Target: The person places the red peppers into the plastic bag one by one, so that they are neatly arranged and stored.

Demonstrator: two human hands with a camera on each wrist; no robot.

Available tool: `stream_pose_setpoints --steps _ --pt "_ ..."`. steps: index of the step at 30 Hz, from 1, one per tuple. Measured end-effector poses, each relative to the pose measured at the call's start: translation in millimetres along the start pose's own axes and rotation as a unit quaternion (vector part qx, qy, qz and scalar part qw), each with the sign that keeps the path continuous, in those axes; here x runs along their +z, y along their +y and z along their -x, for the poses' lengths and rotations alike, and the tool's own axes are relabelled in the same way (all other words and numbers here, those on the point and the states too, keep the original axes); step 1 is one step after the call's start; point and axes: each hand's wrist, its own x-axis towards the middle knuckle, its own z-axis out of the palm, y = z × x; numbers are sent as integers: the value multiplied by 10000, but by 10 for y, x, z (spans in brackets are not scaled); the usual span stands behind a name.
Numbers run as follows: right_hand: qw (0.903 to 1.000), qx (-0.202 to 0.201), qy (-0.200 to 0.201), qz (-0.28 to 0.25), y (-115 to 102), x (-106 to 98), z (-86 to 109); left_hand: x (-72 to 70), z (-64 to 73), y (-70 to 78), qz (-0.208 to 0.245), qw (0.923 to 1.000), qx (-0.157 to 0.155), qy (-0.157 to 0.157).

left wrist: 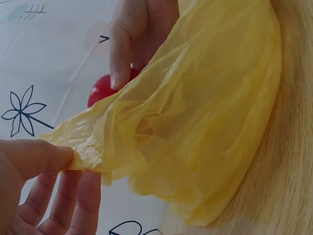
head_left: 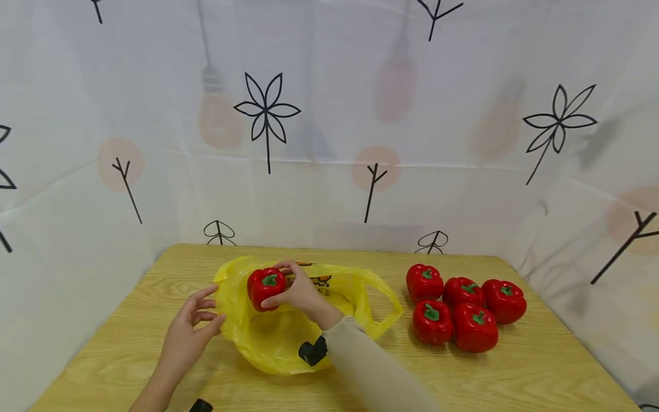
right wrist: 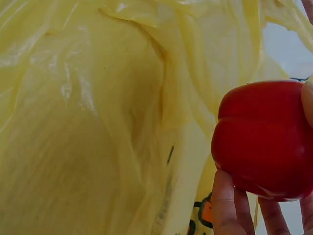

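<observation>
A yellow plastic bag (head_left: 278, 337) lies on the table with its mouth spread wide. My left hand (head_left: 191, 326) pinches the bag's left rim between thumb and fingers, pulling the film taut in the left wrist view (left wrist: 54, 181). Over the bag's opening, my right hand (head_left: 301, 292) grips a red bell pepper (head_left: 266, 289) with a green stem. In the right wrist view the pepper (right wrist: 264, 142) sits between thumb and fingertips, beside the bag's inner wall (right wrist: 98, 122).
Several red bell peppers (head_left: 476, 327) stand in a cluster on the wooden table (head_left: 391, 372), right of the bag. A bag handle (head_left: 388, 303) loops out toward them. Behind the table hangs a white patterned cloth (head_left: 319, 194).
</observation>
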Motion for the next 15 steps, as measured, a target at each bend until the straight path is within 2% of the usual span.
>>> stream_pose_setpoints --steps 15 --pt "9991 138 165 368 198 99 -34 35 9 -35 74 9999 124 -10"
